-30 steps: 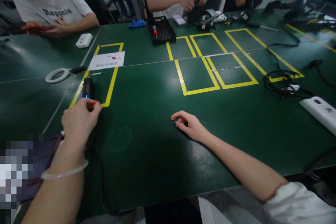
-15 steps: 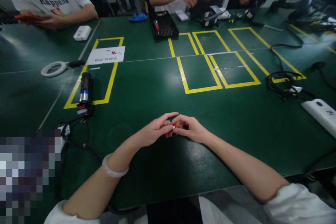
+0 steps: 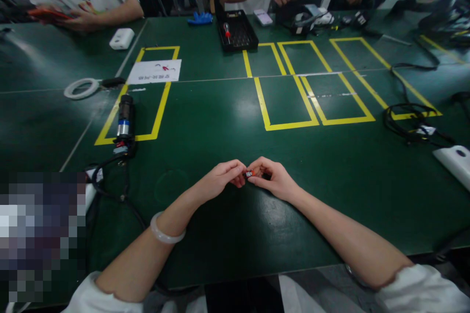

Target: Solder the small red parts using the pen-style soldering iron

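Note:
My left hand [image 3: 220, 178] and my right hand [image 3: 273, 178] meet fingertip to fingertip just above the green table [image 3: 205, 122], near its front middle. Both pinch a small red and silver part [image 3: 249, 173] between them. A pale bangle [image 3: 165, 232] sits on my left wrist. To the far left, a black and silver cylindrical tool [image 3: 124, 120] lies on the yellow tape of a marked rectangle [image 3: 161, 102], with a black cable [image 3: 110, 176] running from its near end.
Several yellow taped rectangles [image 3: 293, 102] mark the table. A white card [image 3: 156, 71], tape ring [image 3: 79, 88], white box [image 3: 122, 38], black bit tray [image 3: 235, 34], coiled cables [image 3: 407, 117] and a white device [image 3: 455, 161] lie around. Other people work at the far edge.
My left hand left the cylindrical tool at the left and came to the middle, where it met my right hand. Both hands now pinch the small red part.

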### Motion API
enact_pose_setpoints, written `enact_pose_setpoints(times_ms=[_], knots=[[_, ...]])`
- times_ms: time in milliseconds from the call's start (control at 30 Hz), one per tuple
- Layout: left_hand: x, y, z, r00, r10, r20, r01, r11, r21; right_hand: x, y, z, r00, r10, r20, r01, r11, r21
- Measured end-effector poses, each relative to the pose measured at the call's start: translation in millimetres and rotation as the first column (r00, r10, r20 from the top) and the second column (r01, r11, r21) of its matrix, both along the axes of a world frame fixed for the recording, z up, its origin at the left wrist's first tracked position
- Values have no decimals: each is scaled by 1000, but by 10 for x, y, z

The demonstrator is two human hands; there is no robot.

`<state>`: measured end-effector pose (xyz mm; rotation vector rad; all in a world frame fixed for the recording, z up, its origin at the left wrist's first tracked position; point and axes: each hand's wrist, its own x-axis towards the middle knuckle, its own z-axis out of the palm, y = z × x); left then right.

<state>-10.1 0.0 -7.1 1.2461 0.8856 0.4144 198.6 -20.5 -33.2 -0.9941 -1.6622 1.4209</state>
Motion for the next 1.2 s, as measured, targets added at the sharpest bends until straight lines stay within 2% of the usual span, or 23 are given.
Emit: enact_pose_setpoints(times_ms=[200, 433, 600, 833, 1000, 1200], knots=[[8, -15, -23, 1000, -7, 14, 7, 999, 31, -17, -6, 20, 999, -19, 43, 17, 999, 35], [5, -25, -45, 998, 22, 52, -23, 1000, 16, -27, 0, -27, 995, -41, -89, 37, 998, -48], [0, -17, -54, 999, 19, 48, -19, 1000, 3, -21, 2, -15, 998, -38, -49, 38, 999, 2], [12, -29, -72, 993, 90, 75, -90, 996, -4, -21, 14, 3, 999, -39, -15, 40, 998, 39], [23, -34, -77, 990, 119, 70, -125, 989, 78, -24, 18, -21, 998, -61, 0, 60, 997, 44], [21, -25, -84, 988, 154, -1, -150, 964, 218, -35, 22, -41, 997, -69, 40, 62, 988, 143]])
